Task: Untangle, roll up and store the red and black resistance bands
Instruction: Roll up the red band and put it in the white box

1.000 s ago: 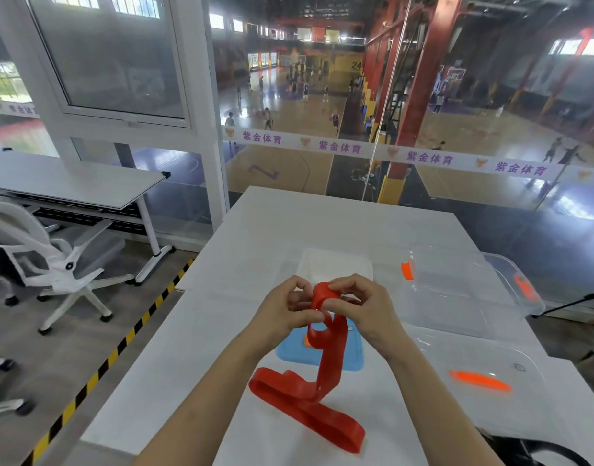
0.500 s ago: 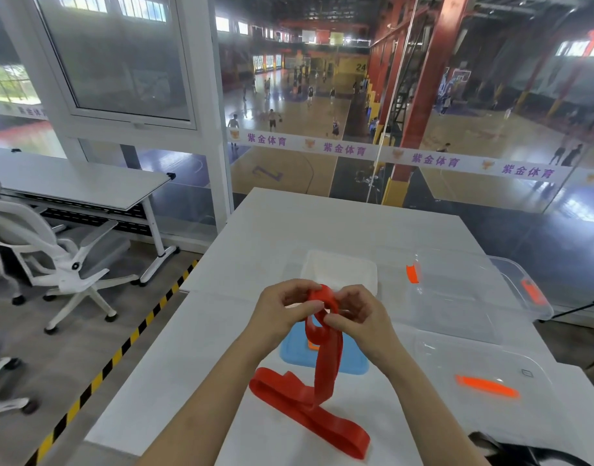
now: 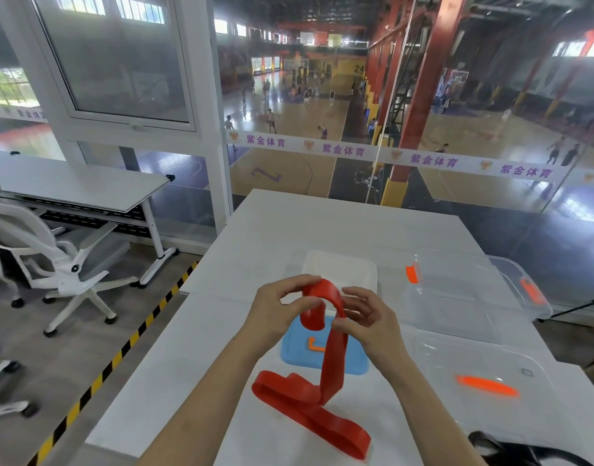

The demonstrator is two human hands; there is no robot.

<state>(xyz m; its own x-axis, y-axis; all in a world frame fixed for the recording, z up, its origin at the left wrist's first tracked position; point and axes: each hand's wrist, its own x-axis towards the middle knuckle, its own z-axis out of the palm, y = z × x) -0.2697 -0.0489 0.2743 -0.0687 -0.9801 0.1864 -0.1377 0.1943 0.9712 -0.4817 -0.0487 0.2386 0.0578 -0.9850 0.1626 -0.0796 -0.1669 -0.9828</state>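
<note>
The red resistance band (image 3: 332,364) is being held up over the middle of the bench (image 3: 322,223) by both hands. Its upper end is being curled into a first small turn by the left hand (image 3: 275,317), whose fingers (image 3: 289,286) are being wrapped over the top of the arch while the thumb is being pressed against the strip from below. Just beside it, the band is being pinched between thumb and forefinger of the right hand (image 3: 369,322), the other fingers being left loosely spread and holding nothing. From that pinch the strip is being let down to the bench, where the remainder is lying in flat folds towards the near edge.

Judged from this, the red band is being handled as already untangled, since no black strip is being seen wound through it. The rolling is only being begun: one turn is formed and most of the length is left to wind. Nothing is being stored so far. The clear box (image 3: 457,297) near the right edge is standing open with no band seen in it, its lid (image 3: 490,361) lying in front of it. A dark shape (image 3: 531,455) at the near right corner is being cut off by the frame; it may be the black band, but that cannot be told.
</note>
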